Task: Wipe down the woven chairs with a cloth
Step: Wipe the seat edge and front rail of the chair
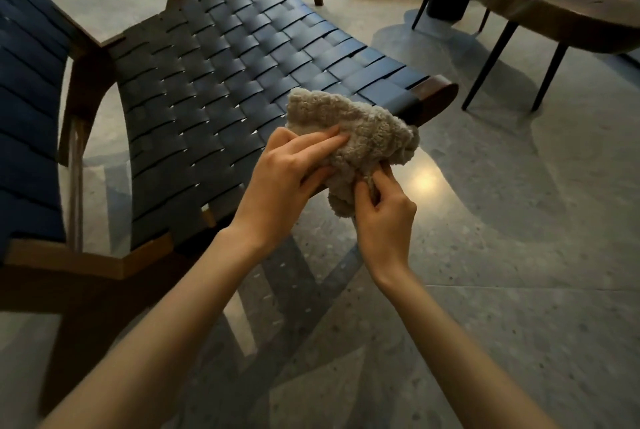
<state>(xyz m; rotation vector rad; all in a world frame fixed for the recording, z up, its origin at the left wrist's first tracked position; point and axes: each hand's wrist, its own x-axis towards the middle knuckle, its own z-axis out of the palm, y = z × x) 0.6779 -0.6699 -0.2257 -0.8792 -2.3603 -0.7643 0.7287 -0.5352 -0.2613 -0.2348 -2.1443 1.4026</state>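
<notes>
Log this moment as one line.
step: readying cloth | left hand: holds cloth | right hand: pinches its lower edge | cloth: bunched, over woven chair seat front | seat contact: cannot tell

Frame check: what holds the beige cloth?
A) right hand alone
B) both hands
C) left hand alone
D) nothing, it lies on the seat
B: the left hand and the right hand both grip the bunched cloth near the woven chair.
</notes>
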